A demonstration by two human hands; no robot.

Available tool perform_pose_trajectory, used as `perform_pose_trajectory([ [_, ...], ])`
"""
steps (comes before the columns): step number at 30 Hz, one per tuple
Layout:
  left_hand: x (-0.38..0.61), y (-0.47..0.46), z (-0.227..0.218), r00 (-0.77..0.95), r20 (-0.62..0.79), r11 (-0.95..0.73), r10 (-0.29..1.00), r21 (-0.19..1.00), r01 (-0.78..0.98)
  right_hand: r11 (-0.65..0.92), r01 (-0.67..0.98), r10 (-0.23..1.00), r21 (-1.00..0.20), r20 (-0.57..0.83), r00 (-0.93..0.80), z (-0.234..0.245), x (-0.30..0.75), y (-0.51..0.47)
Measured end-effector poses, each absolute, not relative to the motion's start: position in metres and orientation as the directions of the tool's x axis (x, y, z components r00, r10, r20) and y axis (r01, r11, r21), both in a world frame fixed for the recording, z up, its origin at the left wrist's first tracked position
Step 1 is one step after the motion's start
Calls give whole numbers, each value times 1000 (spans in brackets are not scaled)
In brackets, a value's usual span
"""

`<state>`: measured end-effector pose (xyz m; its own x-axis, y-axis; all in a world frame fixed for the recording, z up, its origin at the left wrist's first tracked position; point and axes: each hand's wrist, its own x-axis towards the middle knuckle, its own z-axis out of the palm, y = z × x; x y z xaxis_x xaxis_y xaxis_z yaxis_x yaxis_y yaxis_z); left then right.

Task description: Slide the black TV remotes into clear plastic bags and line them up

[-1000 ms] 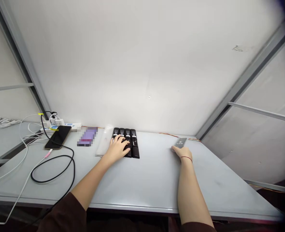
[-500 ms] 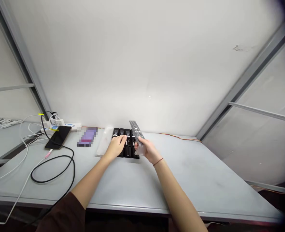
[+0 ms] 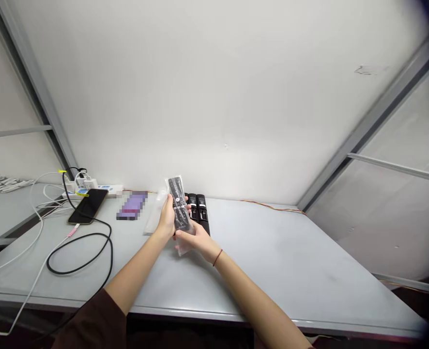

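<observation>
Both hands have come together since the last look, and a black remote [image 3: 178,206] is now up off the row, held in the air above the table. The grey-faced remote in my right hand a moment ago is out of view; it may be this same one turned over, but I cannot tell.

The black remote sits in a clear plastic bag [image 3: 181,248], and the bag's loose end hangs below it. Its top tilts to the left. The buttons and small white markings face me, too small to read. My left hand [image 3: 166,219] is closed on its side and back, and my right hand [image 3: 197,240] is closed around the lower end through the bag. Holding it this way seems to keep it steady and turned toward my eyes.

Just behind my hands, two more black remotes [image 3: 202,212] lie side by side on the table [image 3: 290,257]; my hands hide whatever lies to their left. Further left are a clear wrapper [image 3: 152,218], a blurred purple packet [image 3: 132,206] and a phone [image 3: 88,206] on a black cable [image 3: 80,254].
</observation>
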<state>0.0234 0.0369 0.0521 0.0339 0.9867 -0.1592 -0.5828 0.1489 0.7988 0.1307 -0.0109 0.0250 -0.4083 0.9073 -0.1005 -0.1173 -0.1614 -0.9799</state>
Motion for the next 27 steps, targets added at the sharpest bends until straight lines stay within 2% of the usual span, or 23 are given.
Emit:
perform_pose_trajectory([
  [9,-1,45,65,70,-77,104,995,710,-696,-315,-105,830,-943,-220,-513,15,121,-15],
  [15,-9,47,69,48,-19,47,999,720,-693,-334,-149,810,-931,-203,-549,16,123,-14],
  [21,-12,49,72,-63,102,-115,993,673,-731,-351,-96,791,-931,-241,-562,17,124,-16],
  [25,-13,51,72,-89,92,-128,992,689,-714,-259,-82,824,-962,-176,-539,16,124,-15],
  [27,-8,49,69,-21,28,-35,999,733,-679,-177,-115,870,-978,-101,-482,17,124,-14],
])
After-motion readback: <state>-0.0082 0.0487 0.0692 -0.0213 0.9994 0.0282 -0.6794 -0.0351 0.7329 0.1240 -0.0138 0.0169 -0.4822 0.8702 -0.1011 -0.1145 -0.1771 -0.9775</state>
